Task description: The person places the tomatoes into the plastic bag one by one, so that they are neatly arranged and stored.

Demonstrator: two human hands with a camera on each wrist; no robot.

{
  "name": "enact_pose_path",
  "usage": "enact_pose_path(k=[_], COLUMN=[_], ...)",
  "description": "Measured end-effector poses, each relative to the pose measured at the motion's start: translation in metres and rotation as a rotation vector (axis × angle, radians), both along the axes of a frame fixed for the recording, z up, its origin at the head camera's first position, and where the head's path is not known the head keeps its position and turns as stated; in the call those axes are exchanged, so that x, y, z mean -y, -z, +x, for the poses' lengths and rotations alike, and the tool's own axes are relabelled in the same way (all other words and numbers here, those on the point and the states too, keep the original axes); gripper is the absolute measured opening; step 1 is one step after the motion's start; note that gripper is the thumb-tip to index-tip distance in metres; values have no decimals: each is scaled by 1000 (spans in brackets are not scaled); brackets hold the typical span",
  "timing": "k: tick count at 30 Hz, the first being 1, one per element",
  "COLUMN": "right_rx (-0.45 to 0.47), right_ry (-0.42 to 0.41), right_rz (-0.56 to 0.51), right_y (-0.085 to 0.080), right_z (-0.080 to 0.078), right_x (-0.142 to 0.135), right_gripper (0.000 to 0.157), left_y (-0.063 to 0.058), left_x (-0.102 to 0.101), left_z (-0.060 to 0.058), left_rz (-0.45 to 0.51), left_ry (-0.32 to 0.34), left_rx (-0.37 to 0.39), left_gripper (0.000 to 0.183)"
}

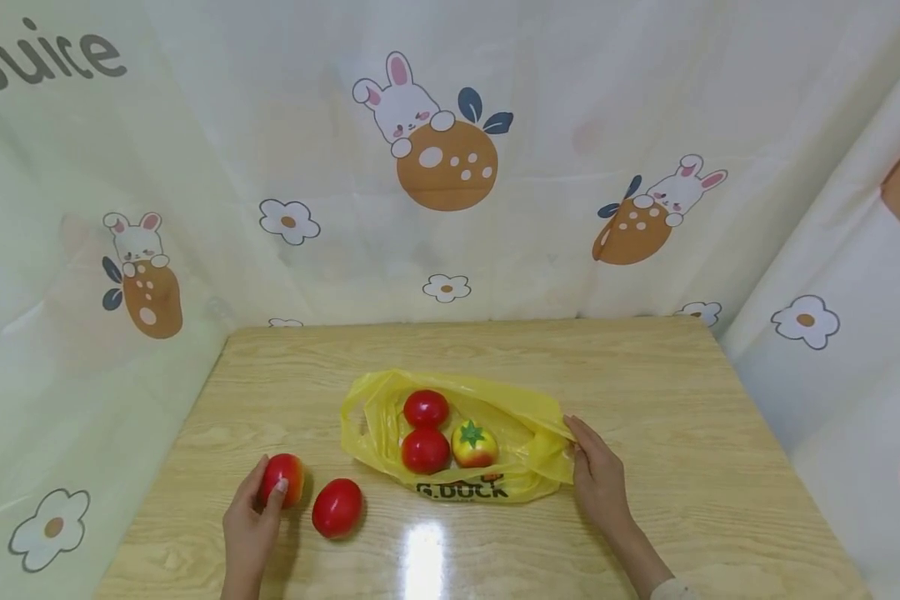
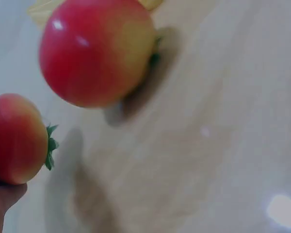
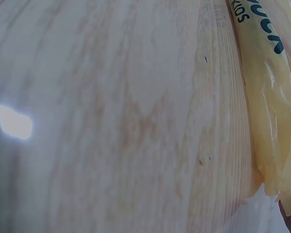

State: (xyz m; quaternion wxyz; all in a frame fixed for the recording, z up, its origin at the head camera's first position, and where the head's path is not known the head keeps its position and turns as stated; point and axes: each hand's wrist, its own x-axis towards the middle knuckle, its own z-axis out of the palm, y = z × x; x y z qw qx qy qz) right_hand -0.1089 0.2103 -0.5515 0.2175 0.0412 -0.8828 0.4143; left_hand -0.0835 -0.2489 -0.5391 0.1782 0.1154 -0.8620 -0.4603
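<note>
My left hand (image 1: 251,521) grips a red and yellow toy tomato (image 1: 283,481), thumb on the near side. Its green leafy top (image 2: 51,147) shows in the left wrist view. Close to its right, a second red tomato (image 1: 337,508) lies on the table. A yellow plastic bag (image 1: 375,454) printed "G.DUCK" lies open in the middle. Inside it are two red tomatoes, one (image 1: 426,409) behind the other (image 1: 425,451), and a yellow-red one with a green star-shaped top (image 1: 475,446). At the bag's right end, my right hand (image 1: 600,479) pinches its edge between thumb and fingers.
The wooden table (image 1: 690,450) reflects a bright patch of light near its front. A pale curtain (image 1: 540,250) with rabbit and flower prints hangs behind the table and along both sides.
</note>
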Motion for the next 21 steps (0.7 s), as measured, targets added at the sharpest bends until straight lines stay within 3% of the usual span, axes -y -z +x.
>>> enact_pose_path(k=[2,6,9,14,21], right_rx=[-5,-2,-1,-20,3], right_ry=[0,0,-2,3,-31], right_rz=[1,9,12,7,-14], right_y=[-1,-2,-2,-4,-1], right_z=[0,1,2,3,4], right_x=[-1,-3,-5,-5,-4], right_gripper=[45,45,44,43,46], left_y=[-8,-36,-55,-71,-78], left_x=[5,6,0,-20,-47], left_z=[-4,-16,-29,-50,-67], left_rz=[48,221,292,255,207], left_ry=[-39,-93,-79,12,91], left_rx=[12,75,64,10,-55], left_gripper=[48,51,53,54,52])
